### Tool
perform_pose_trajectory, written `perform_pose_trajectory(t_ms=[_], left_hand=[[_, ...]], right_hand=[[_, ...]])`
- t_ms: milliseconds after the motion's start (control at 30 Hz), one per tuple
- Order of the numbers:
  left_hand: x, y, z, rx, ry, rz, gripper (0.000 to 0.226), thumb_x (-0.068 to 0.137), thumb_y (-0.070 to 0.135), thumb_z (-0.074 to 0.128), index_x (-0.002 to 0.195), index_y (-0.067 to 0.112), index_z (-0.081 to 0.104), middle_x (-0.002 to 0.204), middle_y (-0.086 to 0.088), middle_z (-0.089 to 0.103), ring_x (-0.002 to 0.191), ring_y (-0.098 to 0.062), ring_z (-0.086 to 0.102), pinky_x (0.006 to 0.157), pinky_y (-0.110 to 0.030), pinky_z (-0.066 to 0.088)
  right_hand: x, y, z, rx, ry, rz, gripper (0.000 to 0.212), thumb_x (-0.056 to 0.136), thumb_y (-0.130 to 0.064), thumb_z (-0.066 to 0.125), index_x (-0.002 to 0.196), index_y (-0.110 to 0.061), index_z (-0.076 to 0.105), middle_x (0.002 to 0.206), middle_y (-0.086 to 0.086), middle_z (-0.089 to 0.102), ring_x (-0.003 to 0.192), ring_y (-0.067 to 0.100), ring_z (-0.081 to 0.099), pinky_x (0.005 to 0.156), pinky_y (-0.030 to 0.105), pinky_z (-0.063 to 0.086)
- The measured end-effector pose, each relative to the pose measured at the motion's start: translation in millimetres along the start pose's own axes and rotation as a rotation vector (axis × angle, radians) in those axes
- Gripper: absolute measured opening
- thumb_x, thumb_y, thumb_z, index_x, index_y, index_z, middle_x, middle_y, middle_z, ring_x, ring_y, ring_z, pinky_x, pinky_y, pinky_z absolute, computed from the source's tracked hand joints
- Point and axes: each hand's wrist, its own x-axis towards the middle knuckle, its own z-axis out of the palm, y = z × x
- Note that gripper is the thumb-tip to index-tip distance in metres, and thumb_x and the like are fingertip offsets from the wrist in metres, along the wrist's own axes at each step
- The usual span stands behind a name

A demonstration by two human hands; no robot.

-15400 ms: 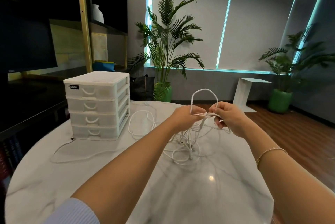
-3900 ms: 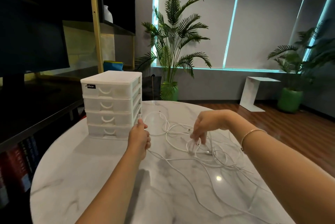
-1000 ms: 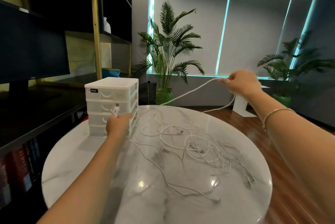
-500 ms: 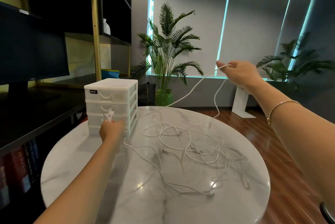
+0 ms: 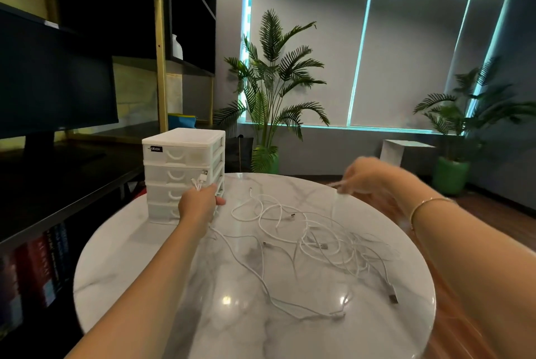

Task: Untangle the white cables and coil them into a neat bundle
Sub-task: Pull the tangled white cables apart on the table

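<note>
White cables still a loose mess across the marble table

The white cables (image 5: pixel 307 239) sprawl in loops over the round table (image 5: pixel 145 271). The left hand (image 5: pixel 198 204) grips a few cable ends in a fist, plugs poking up, right by the white drawer unit (image 5: pixel 182 173). The right hand (image 5: pixel 368 181) is blurry, looks like it's pinching a strand above the table, but can't really tell.

There is only one view, from a camera on the person's head. It looks forward and a little down over the round table (image 5: pixel 121 265), from close by at its near edge. Both forearms reach in from the bottom, and the far windows (image 5: pixel 406 53) show behind.
</note>
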Motion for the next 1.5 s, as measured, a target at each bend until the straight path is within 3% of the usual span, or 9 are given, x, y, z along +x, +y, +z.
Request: perform_pose_trajectory(t_ms=[200,400,533,633,800,900,1233,1367,1500], left_hand=[[-8,9,-1,0.018,-0.118,0.023,0.027,0.093,0.035,0.054,0.107,0.011,0.053,0.07,-0.002,0.069,0.037,-0.01,0.024,0.039,-0.021,0.024],[-11,5,5,0.087,-0.184,0.07,0.033,0.092,0.035,0.057,0.11,0.008,0.058,0.083,-0.003,0.071,0.038,-0.01,0.019,0.036,-0.019,0.02],[-10,6,10,0.234,-0.152,0.11,0.049,0.093,0.045,0.05,0.124,0.008,0.055,0.105,-0.009,0.065,0.053,-0.014,0.038,0.043,-0.023,0.029],[-12,10,12,0.423,-0.072,0.155,0.056,0.096,0.048,0.038,0.135,0.008,0.046,0.119,-0.017,0.057,0.062,-0.018,0.045,0.044,-0.025,0.033],[-16,14,20,0.249,-0.08,0.194,0.048,0.099,0.045,0.035,0.131,0.012,0.046,0.08,-0.003,0.063,0.06,-0.014,0.044,0.052,-0.024,0.038],[-19,17,21,0.167,-0.056,0.216,0.048,0.098,0.047,0.036,0.13,0.013,0.049,0.1,-0.007,0.06,0.084,-0.019,0.054,0.071,-0.032,0.049],[-32,34,17,-0.115,-0.17,0.091,0.033,0.099,0.042,0.04,0.081,0.016,0.049,0.062,-0.001,0.037,0.052,-0.011,0.026,0.048,-0.023,0.027],[-33,32,14,-0.233,-0.257,0.02,0.033,0.1,0.033,0.038,0.071,0.016,0.041,0.053,0.001,0.033,0.044,-0.009,0.022,0.041,-0.02,0.021],[-28,23,14,-0.38,-0.398,-0.062,0.027,0.092,0.016,0.029,0.066,0.018,0.034,0.042,0.004,0.027,0.034,-0.007,0.018,0.034,-0.014,0.014]], right_hand=[[11,-1,26,0.088,0.035,0.053,0.037,0.091,-0.031,0.058,0.116,-0.004,0.066,0.121,0.012,0.062,0.106,0.026,0.059,0.094,0.032,0.049],[3,-9,-11,0.0,0.27,-0.035,0.036,0.094,-0.029,0.054,0.119,-0.006,0.064,0.154,0.02,0.02,0.135,0.034,0.035,0.106,0.038,0.033],[8,-5,-25,-0.012,0.306,0.003,0.034,0.093,-0.028,0.055,0.114,-0.003,0.066,0.126,0.017,0.056,0.111,0.029,0.055,0.09,0.035,0.047],[-2,-3,-27,-0.118,0.151,0.094,0.034,0.09,-0.023,0.059,0.114,0.001,0.061,0.093,0.01,0.056,0.086,0.023,0.054,0.071,0.028,0.045],[-13,4,-6,-0.194,-0.085,0.127,0.04,0.084,-0.024,0.068,0.119,-0.005,0.061,0.101,0.007,0.057,0.094,0.023,0.056,0.087,0.031,0.049],[-18,-1,1,-0.092,-0.111,0.058,0.034,0.082,-0.022,0.07,0.113,-0.008,0.066,0.097,0.003,0.058,0.09,0.02,0.056,0.084,0.029,0.049],[-32,-54,25,-0.094,-0.744,-0.105,0.048,0.085,-0.032,0.068,0.126,-0.008,0.059,0.123,0.006,0.062,0.087,0.024,0.07,0.091,0.04,0.054],[-26,-71,39,-0.023,-0.453,-0.189,0.051,0.084,-0.04,0.067,0.123,-0.009,0.06,0.122,0.009,0.061,0.099,0.029,0.063,0.076,0.035,0.058],[-17,-95,65,-0.05,0.028,-0.289,0.041,0.091,-0.047,0.053,0.122,-0.02,0.061,0.123,0.002,0.06,0.114,0.024,0.054,0.091,0.036,0.047]])
